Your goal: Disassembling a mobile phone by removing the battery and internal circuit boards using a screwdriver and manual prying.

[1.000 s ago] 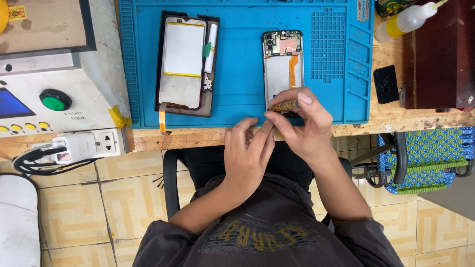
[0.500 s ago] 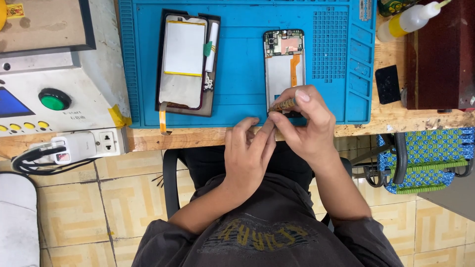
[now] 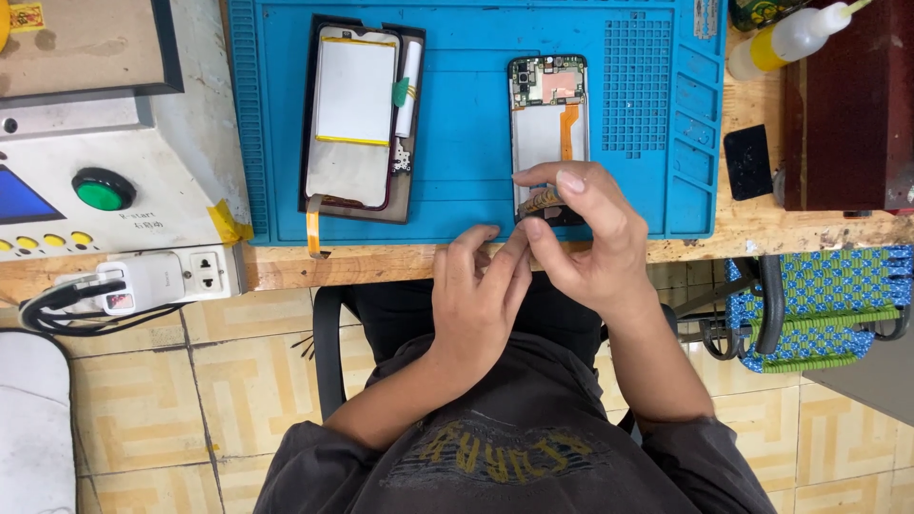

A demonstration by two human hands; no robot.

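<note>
At the near edge of the blue repair mat [image 3: 457, 114], the right hand [image 3: 581, 238] pinches a small brownish flex strip [image 3: 540, 201] over the opened phone [image 3: 549, 133], left hand [image 3: 481, 286] fingers touching it, holding nothing visible; too sharp a tug could tear the strip.

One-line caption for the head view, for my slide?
Right hand pinches a small flex strip over an opened phone on a blue mat.

A matt blue rubbery work mat [image 3: 466, 143] lies on the rough, worn wooden tabletop [image 3: 781, 228], beside a smooth white plastic power strip [image 3: 171, 276].
</note>
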